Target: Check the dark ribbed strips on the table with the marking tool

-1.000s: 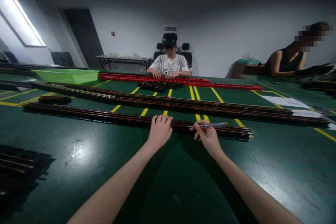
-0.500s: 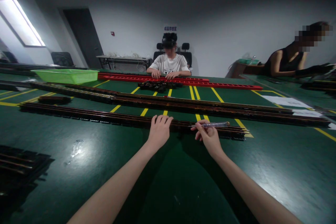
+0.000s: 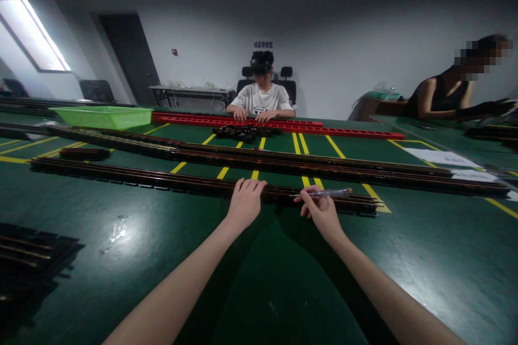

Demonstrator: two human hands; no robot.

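A long dark strip assembly (image 3: 133, 175) with thin copper-coloured rails lies crosswise on the green table in front of me. My left hand (image 3: 246, 199) lies over its middle, fingers bent across the strip toward the far edge; the thumb is hidden. To the right, my right hand (image 3: 319, 207) pinches a slim screwdriver (image 3: 338, 193) with a clear handle. Its thin shaft points left, close above the strip, and I cannot tell whether the tip touches anything.
Longer dark strips (image 3: 283, 160) run behind, with red ladder-like rails (image 3: 360, 132), a pile of black parts (image 3: 243, 132) and a green basket (image 3: 103, 117) beyond. A co-worker (image 3: 263, 98) sits opposite, another (image 3: 439, 94) at right. More strips (image 3: 32, 250) lie near left.
The screwdriver and my right hand have shifted very slightly left. My left hand stays on the strip. At the right, the co-worker's hands have moved a little.
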